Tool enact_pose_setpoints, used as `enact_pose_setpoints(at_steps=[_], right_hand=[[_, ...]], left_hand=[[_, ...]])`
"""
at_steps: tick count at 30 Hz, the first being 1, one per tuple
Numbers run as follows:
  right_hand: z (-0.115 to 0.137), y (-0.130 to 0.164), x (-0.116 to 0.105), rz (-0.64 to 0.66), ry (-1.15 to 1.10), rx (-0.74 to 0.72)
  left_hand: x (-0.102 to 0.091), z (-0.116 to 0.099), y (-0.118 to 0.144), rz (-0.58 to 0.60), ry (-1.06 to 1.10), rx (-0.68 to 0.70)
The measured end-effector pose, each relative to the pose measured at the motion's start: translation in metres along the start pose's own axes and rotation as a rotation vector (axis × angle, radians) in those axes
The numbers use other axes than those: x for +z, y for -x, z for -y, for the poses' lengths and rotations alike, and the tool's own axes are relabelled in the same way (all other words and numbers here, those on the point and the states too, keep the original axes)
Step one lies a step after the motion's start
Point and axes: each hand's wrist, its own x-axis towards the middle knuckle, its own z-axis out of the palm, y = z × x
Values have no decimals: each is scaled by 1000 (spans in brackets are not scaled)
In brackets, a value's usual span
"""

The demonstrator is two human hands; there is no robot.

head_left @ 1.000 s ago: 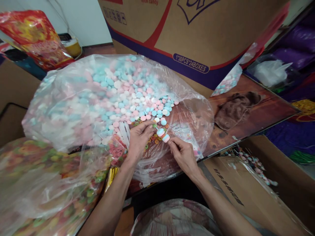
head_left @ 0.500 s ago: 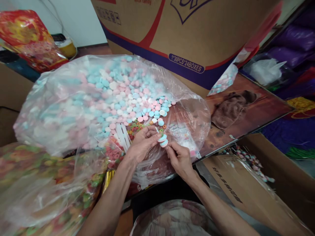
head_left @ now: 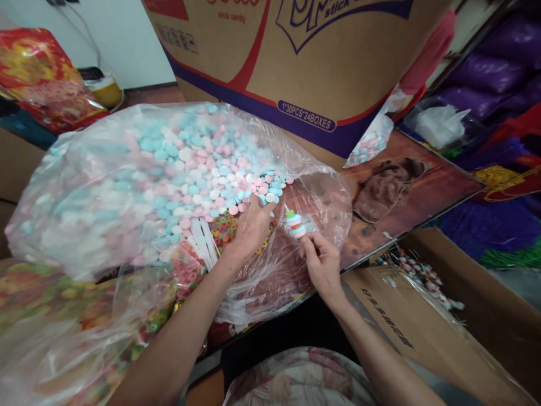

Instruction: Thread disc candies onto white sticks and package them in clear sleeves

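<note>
My right hand (head_left: 323, 259) pinches the lower end of a candy skewer (head_left: 296, 224). On its white stick sit pale blue, white and pink candy discs, an orange ring between them and a green ring near the top, with the bare tip poking up. My left hand (head_left: 252, 225) is at the front edge of the loose candy discs (head_left: 228, 175), thumb and forefinger apart; its other fingers are partly hidden. The discs spill from a large clear plastic bag (head_left: 325, 186). Beside the left wrist lie white sticks (head_left: 203, 242) and small coloured gummy rings (head_left: 224, 228).
A large printed carton (head_left: 253, 67) stands behind the bag. Another bag of gummy rings (head_left: 84, 299) is at the lower left. A brown cloth (head_left: 389, 189) lies on the table's right side. An open cardboard box (head_left: 393, 316) at right contains several finished-looking skewers (head_left: 426, 276).
My left hand has left the skewer and moved up to the candy discs. My right hand has shifted slightly right, still holding the skewer, now upright. The view has tilted slightly.
</note>
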Motion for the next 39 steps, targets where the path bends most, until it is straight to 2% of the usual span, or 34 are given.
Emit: enact_pose_setpoints(at_steps=[3,6,8,10,12,14,15,18,20,24,27,29,34,39], right_hand=[[-2,3,2,22,-6,14],[-3,4,3,33,-13,22],[-3,5,4,29,-26,29],[-3,4,4,26,-42,36],[-3,4,3,22,-48,39],[-3,4,3,19,-48,44],[-3,4,3,18,-48,45],[-3,4,3,14,-49,44],[-3,4,3,11,-50,42],[-3,3,4,1,-61,43],[-4,4,4,-3,-76,44],[-4,4,4,-13,-84,41],[-4,4,4,-35,-102,44],[-3,6,3,0,-81,16]], left_hand=[[1,1,5,78,-172,78],[-2,3,8,60,-113,97],[-6,5,9,13,67,35],[-8,7,11,8,374,-98],[-9,8,14,74,706,-231],[-11,9,19,137,838,-289],[-11,9,22,144,796,-279],[-13,11,30,111,484,-173],[-15,14,34,69,381,-132],[-17,12,42,25,483,-122],[-15,1,43,66,644,-103],[-11,-10,42,83,638,-98],[2,-25,42,94,209,0],[9,-21,56,68,1,40]])
